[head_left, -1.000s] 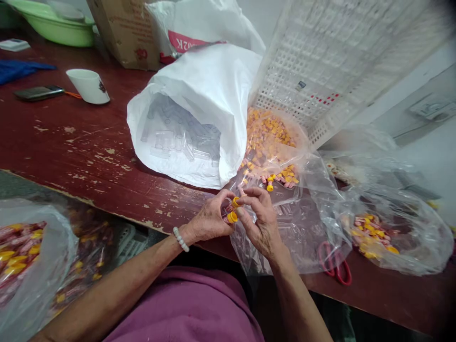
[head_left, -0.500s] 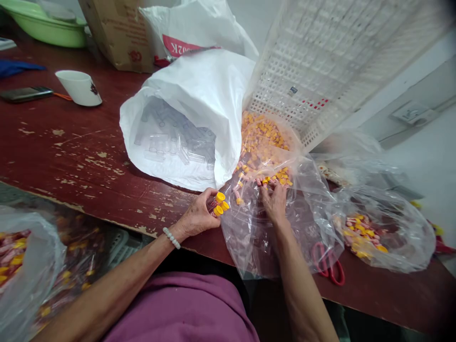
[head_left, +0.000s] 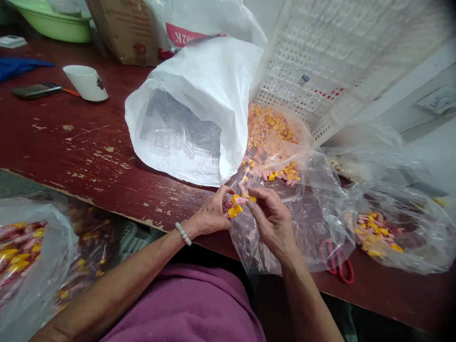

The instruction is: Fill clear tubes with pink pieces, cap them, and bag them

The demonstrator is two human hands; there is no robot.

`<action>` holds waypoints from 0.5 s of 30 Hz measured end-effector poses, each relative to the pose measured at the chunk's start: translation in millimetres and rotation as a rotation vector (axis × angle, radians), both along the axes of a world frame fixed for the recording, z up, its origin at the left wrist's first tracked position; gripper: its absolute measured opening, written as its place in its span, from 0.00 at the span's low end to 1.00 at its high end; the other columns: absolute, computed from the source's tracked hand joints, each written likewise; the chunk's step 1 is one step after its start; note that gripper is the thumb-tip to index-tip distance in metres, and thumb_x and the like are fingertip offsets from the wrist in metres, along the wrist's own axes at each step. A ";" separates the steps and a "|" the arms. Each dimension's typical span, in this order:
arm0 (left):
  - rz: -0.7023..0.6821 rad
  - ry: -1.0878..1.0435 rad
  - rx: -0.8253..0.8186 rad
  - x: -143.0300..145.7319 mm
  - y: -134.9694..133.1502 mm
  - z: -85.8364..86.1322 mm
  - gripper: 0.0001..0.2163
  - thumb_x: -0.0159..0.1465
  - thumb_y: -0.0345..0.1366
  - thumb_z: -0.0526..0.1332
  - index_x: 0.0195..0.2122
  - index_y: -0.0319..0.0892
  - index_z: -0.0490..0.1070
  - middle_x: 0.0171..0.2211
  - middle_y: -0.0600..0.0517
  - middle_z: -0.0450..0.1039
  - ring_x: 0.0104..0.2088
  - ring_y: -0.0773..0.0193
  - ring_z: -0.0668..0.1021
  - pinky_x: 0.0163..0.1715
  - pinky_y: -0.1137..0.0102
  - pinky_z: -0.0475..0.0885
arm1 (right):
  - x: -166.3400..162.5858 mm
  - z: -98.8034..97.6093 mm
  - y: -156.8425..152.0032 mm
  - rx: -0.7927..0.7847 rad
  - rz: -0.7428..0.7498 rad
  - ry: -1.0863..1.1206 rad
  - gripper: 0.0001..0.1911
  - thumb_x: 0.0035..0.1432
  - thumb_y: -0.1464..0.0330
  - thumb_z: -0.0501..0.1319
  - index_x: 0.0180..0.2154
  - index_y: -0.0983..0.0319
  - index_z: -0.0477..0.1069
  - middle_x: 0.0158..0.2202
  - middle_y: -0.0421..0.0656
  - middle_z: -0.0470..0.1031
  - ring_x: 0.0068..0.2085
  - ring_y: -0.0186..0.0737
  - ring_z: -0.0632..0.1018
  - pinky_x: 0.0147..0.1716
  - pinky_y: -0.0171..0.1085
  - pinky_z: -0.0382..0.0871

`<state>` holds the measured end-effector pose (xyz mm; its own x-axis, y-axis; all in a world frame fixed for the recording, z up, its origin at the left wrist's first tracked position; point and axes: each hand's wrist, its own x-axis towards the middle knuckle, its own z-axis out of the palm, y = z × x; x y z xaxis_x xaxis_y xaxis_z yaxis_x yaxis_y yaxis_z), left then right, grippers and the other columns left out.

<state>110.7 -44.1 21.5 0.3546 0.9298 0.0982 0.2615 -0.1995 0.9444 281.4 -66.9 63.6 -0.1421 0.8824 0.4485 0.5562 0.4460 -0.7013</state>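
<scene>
My left hand [head_left: 213, 213] is closed around several small yellow-capped tubes [head_left: 234, 210], caps facing right. In front of them, my right hand [head_left: 272, 216] pinches a yellow cap with a pink piece on it [head_left: 251, 198], its pink end against the tubes. Whether it is inside one of them I cannot tell. Behind my hands, a clear plastic bag [head_left: 285, 228] lies spread on the table, with a heap of yellow caps with pink pieces [head_left: 272, 133] in its far part. Left of the heap, a white sack [head_left: 228, 71] lies with its mouth towards me, holding loose clear tubes [head_left: 185, 137].
A white plastic crate [head_left: 295, 61] leans behind the heap. Red-handled scissors [head_left: 345, 270] and another bag of capped pieces [head_left: 381, 232] lie at right. Farther left stand a white cup [head_left: 85, 83], a phone [head_left: 37, 90] and a cardboard box [head_left: 124, 33]. A bag of filled tubes [head_left: 21, 256] sits below the table's edge.
My right hand has come away from the heap with a capped pink piece and moved left to the tubes in my left hand. The whole view has shifted slightly.
</scene>
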 end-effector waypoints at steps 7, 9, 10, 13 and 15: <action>-0.018 0.026 0.083 -0.4 -4.4 0.6 0.30 0.44 0.25 0.62 0.51 0.41 0.58 0.33 0.53 0.71 0.30 0.65 0.74 0.28 0.72 0.66 | -22.5 9.6 -6.7 0.154 0.070 -0.210 0.15 0.57 0.69 0.61 0.48 0.57 0.67 0.46 0.44 0.74 0.46 0.40 0.73 0.47 0.42 0.67; -0.016 0.028 0.061 -1.3 -4.1 0.7 0.31 0.44 0.27 0.63 0.51 0.40 0.57 0.34 0.52 0.72 0.29 0.65 0.73 0.27 0.72 0.66 | -21.2 11.1 -8.2 0.171 0.048 -0.223 0.12 0.58 0.68 0.59 0.46 0.58 0.67 0.51 0.47 0.69 0.53 0.43 0.69 0.53 0.46 0.63; -0.019 0.025 0.054 -1.5 -3.7 0.0 0.31 0.45 0.28 0.63 0.51 0.40 0.57 0.35 0.51 0.72 0.29 0.65 0.74 0.27 0.72 0.67 | -21.0 10.7 -9.9 0.160 0.037 -0.240 0.11 0.58 0.68 0.58 0.44 0.58 0.68 0.54 0.48 0.66 0.56 0.45 0.66 0.54 0.48 0.60; -0.026 0.010 0.083 -1.7 -1.6 -5.1 0.31 0.45 0.29 0.64 0.51 0.41 0.58 0.41 0.49 0.71 0.35 0.62 0.75 0.33 0.69 0.68 | -24.3 2.5 -15.7 0.123 0.059 -0.363 0.15 0.54 0.61 0.61 0.44 0.57 0.69 0.61 0.48 0.57 0.60 0.51 0.61 0.56 0.53 0.56; -0.009 0.003 0.073 -1.5 -0.4 -8.5 0.30 0.44 0.27 0.64 0.51 0.41 0.60 0.41 0.50 0.71 0.36 0.61 0.75 0.35 0.69 0.68 | -28.5 -6.8 -17.8 0.122 0.095 -0.426 0.23 0.50 0.56 0.65 0.46 0.57 0.68 0.62 0.48 0.55 0.61 0.54 0.58 0.58 0.56 0.53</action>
<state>109.2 -44.6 13.1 0.3634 0.9170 0.1644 0.2625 -0.2701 0.9264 252.9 -84.8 56.8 -0.4144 0.8011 0.4319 0.7365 0.5740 -0.3579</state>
